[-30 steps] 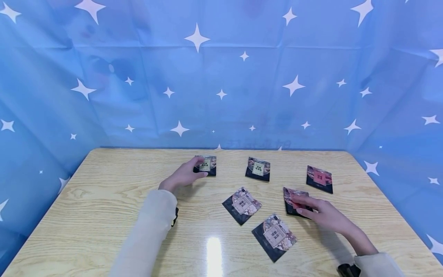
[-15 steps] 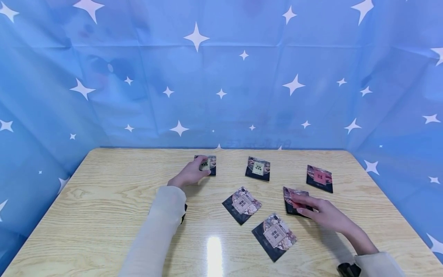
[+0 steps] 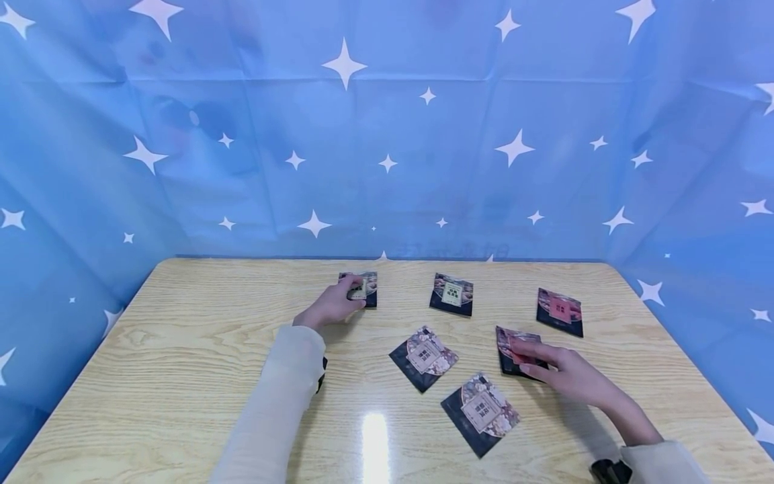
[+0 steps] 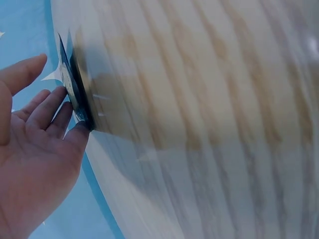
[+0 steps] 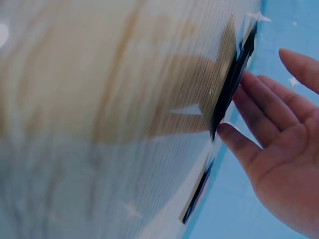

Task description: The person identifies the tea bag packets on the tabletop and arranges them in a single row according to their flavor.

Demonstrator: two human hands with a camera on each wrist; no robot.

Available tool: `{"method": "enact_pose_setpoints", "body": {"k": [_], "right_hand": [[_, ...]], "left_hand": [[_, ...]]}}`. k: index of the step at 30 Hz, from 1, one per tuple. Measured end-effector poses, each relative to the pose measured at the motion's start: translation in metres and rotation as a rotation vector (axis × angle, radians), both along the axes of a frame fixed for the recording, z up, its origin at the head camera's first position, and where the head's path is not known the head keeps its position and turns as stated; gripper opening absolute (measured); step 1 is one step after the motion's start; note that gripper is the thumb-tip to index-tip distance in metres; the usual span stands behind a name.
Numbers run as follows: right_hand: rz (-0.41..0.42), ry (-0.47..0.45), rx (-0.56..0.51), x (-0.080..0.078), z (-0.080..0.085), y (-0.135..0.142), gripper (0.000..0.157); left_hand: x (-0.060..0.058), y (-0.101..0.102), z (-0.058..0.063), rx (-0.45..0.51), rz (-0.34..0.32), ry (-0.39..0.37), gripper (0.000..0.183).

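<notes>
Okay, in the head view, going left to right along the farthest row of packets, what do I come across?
First packet, touched by the left hand → pale-label packet → far red-label packet.

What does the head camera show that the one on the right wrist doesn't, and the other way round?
Only the head view: the left hand, the green-label packet it touches, and the back of the right hand.

Only the right wrist view: that hand's palm side, and the packet at its fingertips seen nearly edge-on.

Both: the right hand touching the red-label packet, the table and the starry blue backdrop.
</notes>
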State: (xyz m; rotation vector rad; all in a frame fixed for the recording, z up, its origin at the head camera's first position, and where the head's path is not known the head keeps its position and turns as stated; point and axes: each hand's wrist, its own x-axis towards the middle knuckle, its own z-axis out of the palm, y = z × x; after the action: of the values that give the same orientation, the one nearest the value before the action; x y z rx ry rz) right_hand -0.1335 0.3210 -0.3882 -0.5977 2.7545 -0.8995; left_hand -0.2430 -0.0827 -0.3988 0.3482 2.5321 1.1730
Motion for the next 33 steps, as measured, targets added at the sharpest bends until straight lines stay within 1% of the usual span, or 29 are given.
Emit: {"method": "enact_pose_setpoints", "body": {"k": [5, 8, 12, 22, 27, 33], "right_hand": [[0.001, -0.004, 0.003, 0.001, 0.001, 0.0, 0.04], [0.001, -0.007, 0.005, 0.001, 0.001, 0.0, 0.04], [-0.002, -0.011, 0.003, 0.001, 0.001, 0.0, 0.039], [-0.007, -0.007, -0.002, 0.001, 0.001, 0.0, 0.04], [-0.008, -0.009, -0.003, 0.0, 0.001, 0.0, 0.04], [-0.004, -0.011, -0.001, 0.0, 0.001, 0.0, 0.04]], "left_hand": [[0.004, -0.006, 0.001, 0.026, 0.029, -0.034, 0.044], [0.005, -0.013, 0.001, 0.047, 0.033, -0.056, 0.042], [0.009, -0.023, 0.002, 0.07, 0.024, -0.076, 0.041], [0.023, -0.05, 0.007, 0.054, -0.002, -0.108, 0.04], [0.031, -0.061, 0.01, 0.039, -0.025, -0.096, 0.04], [0.037, -0.078, 0.011, 0.033, -0.054, -0.084, 0.041]]}}
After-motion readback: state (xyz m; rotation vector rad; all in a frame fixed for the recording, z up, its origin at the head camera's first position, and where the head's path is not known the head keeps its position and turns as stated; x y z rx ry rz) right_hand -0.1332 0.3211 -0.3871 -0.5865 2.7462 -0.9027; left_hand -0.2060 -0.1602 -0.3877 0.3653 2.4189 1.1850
